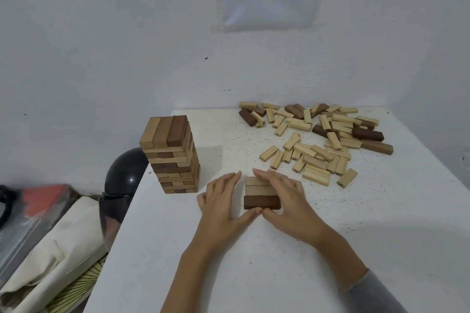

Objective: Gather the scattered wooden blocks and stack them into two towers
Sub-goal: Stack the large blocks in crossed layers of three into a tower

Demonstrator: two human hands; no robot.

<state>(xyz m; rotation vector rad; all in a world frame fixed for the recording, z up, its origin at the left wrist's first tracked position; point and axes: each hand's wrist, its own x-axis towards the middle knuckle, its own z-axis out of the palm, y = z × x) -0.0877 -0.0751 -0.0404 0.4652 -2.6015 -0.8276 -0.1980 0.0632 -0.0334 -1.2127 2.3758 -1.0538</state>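
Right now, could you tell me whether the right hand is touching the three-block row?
Touching: head view shows the right hand draped over the three-block row, covering its right end.

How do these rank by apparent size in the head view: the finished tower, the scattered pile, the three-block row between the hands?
1. scattered pile, spread widest.
2. finished tower.
3. three-block row, smallest even though nearest the camera; the right hand covers part of it.
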